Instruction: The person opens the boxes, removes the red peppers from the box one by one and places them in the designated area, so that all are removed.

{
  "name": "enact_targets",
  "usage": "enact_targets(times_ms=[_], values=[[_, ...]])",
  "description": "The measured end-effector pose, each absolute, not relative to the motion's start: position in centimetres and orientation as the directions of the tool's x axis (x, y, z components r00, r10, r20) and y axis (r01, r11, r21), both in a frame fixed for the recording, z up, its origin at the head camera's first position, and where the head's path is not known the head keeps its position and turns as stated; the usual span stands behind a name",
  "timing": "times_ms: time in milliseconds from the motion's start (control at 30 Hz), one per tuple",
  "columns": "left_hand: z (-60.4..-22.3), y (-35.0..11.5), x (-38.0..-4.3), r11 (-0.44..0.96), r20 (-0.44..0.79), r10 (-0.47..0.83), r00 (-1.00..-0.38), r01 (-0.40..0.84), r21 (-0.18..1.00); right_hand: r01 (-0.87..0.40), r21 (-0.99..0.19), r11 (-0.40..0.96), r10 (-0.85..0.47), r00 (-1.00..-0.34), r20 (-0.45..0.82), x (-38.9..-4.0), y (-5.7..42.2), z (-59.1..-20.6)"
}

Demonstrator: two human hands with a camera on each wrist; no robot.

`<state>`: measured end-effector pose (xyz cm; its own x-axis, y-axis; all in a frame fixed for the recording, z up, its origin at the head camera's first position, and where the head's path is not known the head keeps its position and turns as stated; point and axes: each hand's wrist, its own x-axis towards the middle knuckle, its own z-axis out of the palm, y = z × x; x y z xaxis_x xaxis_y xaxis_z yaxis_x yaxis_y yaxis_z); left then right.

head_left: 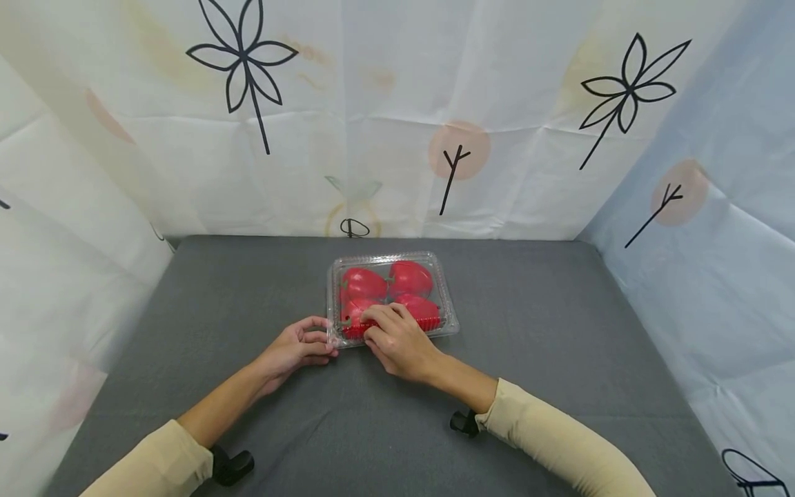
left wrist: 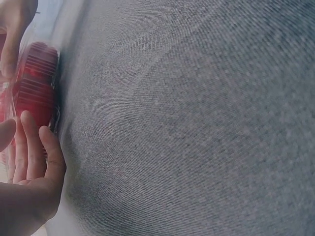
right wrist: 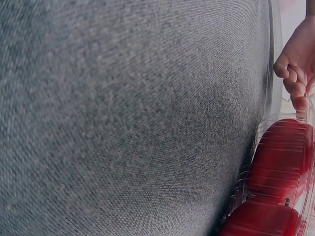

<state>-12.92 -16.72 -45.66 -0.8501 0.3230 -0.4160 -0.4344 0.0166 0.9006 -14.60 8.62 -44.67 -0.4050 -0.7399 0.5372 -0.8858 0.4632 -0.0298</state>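
Observation:
A clear plastic clamshell box [head_left: 444, 304] sits on the table. Inside it lie several glossy red, pepper-like pieces [head_left: 411, 277], some showing small green stems. At the box's front left corner is my left hand [head_left: 298, 351], its thumb and fingers holding that corner. In the left wrist view the fingers [left wrist: 35, 152] of that hand lie along the ribbed front side. My right hand [head_left: 400, 343] reaches over the front edge, its curled fingers on the lid and thumb low at the front rim. Those fingertips are partly hidden in the head view.
Grey cloth covers the table [head_left: 534, 310]. A white curtain [head_left: 385, 83] with drawn leaves hangs behind it and along both sides. Each forearm has a beige sleeve [head_left: 559, 442], with a black wrist camera mount [head_left: 231, 466] beneath.

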Motion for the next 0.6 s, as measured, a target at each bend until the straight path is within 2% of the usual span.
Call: enact_targets(times_ms=[167,400,600], values=[[-45.8,-16.7,-12.9,0.02,-0.407,0.33,-0.851,-0.425,0.905,-0.889,-0.027,0.457,-0.739,-0.396,0.545,-14.6,8.7,-44.5],[-45.9,-16.9,-13.0,0.007,-0.409,0.335,-0.849,-0.432,0.902,-0.89,-0.092,0.447,-0.719,-0.419,0.555,-14.7,8.7,-43.6],[-45.6,-17.1,-13.1,0.011,-0.42,0.372,-0.828,-0.449,0.894,-0.9,-0.074,0.43,-0.722,-0.392,0.571,-14.8,8.8,-43.8]])
